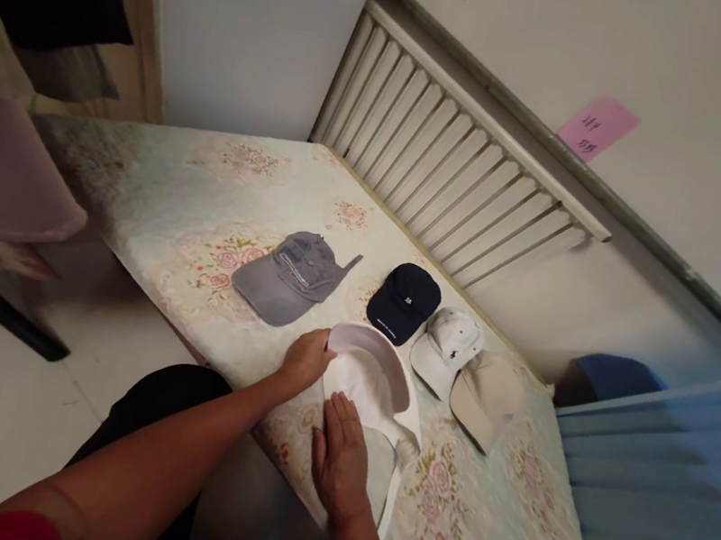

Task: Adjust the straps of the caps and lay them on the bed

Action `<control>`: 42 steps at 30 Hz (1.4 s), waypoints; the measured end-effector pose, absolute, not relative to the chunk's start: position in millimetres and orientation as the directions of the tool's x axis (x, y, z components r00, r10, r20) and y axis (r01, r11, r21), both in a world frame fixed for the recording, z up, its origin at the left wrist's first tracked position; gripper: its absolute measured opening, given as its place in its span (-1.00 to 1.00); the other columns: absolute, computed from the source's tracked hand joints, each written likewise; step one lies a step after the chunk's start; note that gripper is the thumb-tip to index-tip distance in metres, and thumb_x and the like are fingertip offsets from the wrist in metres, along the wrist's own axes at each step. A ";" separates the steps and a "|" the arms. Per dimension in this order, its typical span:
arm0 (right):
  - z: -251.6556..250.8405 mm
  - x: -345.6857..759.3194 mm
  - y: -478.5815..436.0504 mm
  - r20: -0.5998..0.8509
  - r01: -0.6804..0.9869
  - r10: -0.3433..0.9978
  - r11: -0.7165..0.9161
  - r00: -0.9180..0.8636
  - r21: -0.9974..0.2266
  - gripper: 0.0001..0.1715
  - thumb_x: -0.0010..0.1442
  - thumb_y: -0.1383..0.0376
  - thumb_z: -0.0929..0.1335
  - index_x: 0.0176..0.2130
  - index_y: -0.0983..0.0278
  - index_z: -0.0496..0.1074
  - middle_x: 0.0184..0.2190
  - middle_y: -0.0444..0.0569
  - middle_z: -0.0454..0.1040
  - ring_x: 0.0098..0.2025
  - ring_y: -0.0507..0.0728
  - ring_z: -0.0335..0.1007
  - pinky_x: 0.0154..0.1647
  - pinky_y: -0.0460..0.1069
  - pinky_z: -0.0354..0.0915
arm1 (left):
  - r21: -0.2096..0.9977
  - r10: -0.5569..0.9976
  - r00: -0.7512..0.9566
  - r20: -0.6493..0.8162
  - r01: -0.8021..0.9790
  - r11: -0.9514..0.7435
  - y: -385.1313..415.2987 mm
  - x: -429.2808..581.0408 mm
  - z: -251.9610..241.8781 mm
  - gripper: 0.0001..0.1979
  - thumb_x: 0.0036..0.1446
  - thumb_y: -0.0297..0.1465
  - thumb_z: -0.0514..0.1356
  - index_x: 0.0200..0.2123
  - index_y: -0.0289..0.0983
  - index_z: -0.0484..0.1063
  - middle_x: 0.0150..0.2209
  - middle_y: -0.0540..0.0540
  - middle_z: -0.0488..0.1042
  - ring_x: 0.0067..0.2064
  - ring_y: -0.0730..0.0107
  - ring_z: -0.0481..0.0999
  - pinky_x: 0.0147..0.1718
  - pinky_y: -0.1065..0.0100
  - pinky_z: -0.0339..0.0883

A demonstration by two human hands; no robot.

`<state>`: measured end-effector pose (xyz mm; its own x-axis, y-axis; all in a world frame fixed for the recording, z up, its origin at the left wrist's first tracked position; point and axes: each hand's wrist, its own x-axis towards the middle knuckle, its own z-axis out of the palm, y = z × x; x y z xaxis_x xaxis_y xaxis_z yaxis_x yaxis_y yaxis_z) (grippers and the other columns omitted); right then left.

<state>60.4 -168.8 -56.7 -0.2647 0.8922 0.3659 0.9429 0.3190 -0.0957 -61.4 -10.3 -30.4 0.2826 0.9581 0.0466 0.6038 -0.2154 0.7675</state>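
A white cap [369, 386] is tipped so that its hollow inside faces me, with a loose strap trailing toward the near side. My left hand [307, 360] pinches its left edge. Against the near side of the same cap lies my right hand [340, 463], fingers stretched out flat and together. Beyond my hands, a grey cap [294, 278] rests at the left. Toward the wall sits a navy cap [404, 303]. Beside it are a white cap with a small dark logo [447, 349] and a beige cap [486, 395], partly overlapping.
The caps lie on a flower-patterned cover [348, 213] over a bed or table. A radiator [448, 147] runs along the wall behind it. Blue curtain cloth [666, 501] hangs at the right, near a dark blue object [613, 381]. A pink-covered seat [6, 173] stands at the left.
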 end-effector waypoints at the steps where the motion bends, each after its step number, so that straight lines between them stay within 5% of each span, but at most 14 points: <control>1: -56.8 59.9 -167.0 0.367 0.944 0.892 0.316 -0.263 -0.092 -0.47 0.25 0.36 0.22 0.20 0.36 0.18 0.21 0.16 0.22 0.31 0.23 -0.02 0.24 0.27 0.14 | 0.770 0.957 0.287 0.038 0.601 -0.211 -10.3 -62.3 -29.9 -0.82 0.06 -0.40 0.20 -0.22 -0.28 0.45 -0.23 -0.10 0.53 -0.24 0.35 0.48 -0.25 0.42 0.25; 15: -57.7 53.1 -142.3 0.377 0.944 0.878 0.329 -0.294 -0.031 -0.51 0.26 0.37 0.20 0.17 0.42 0.21 0.15 0.22 0.30 0.28 0.22 0.06 0.27 0.28 0.06 | 0.726 0.949 0.311 0.045 0.642 -0.245 -12.9 -66.1 -32.8 -0.81 0.11 -0.40 0.17 -0.17 -0.24 0.44 -0.18 -0.10 0.53 -0.17 0.32 0.49 -0.21 0.39 0.26; 28: -52.0 42.4 -121.7 0.271 0.958 0.925 0.285 -0.265 -0.036 -0.29 0.27 0.24 0.20 0.31 0.35 -0.09 0.32 0.17 -0.05 0.36 0.26 -0.22 0.28 0.31 -0.04 | 0.730 0.948 0.317 0.024 0.642 -0.234 -15.5 -67.7 -31.4 -0.78 0.13 -0.41 0.12 -0.14 -0.27 0.42 -0.13 -0.13 0.51 -0.11 0.30 0.47 -0.14 0.38 0.25; 42: -51.0 42.3 -120.8 0.254 0.964 0.935 0.264 -0.246 -0.040 -0.27 0.28 0.19 0.20 0.32 0.34 -0.11 0.32 0.15 -0.02 0.35 0.25 -0.20 0.28 0.29 -0.05 | 0.720 0.952 0.299 0.065 0.647 -0.252 -11.6 -66.3 -36.4 -0.87 0.11 -0.45 0.10 -0.25 -0.29 0.39 -0.22 -0.12 0.46 -0.17 0.35 0.45 -0.13 0.38 0.26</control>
<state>42.3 -120.8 -51.0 -0.2459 0.9354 0.2542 0.9636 0.2642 -0.0399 -66.3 -11.6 -36.4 0.2991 0.9520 0.0649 0.6470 -0.2523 0.7195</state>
